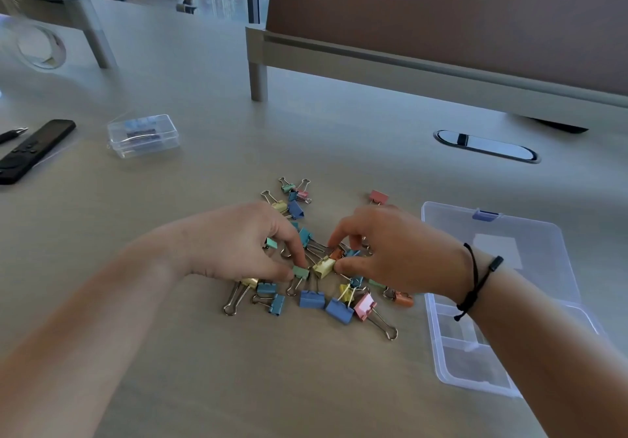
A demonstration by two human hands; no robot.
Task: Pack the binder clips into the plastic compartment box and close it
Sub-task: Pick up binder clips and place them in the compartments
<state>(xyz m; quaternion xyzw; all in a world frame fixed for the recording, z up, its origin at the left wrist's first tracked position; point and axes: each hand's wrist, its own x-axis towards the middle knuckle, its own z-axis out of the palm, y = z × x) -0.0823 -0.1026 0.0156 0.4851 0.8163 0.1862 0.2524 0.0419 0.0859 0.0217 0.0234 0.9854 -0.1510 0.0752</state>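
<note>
Several coloured binder clips (312,299) lie in a loose pile on the table's middle. My left hand (238,244) reaches into the pile from the left and pinches a small green clip (301,271) between thumb and forefinger. My right hand (390,250) comes in from the right, its thumb and fingers pinching a yellow clip (323,267). The clear plastic compartment box (441,335) lies open at the right, its lid (530,233) flat behind it, my right forearm crossing over it. A lone pink clip (379,197) sits apart, near the lid.
A small closed clear case (142,135) stands at the back left, beside a black remote (30,150) and a pen tip. A desk divider (441,63) runs along the back, with an oval cable port (486,146) in front of it. A person sits far behind.
</note>
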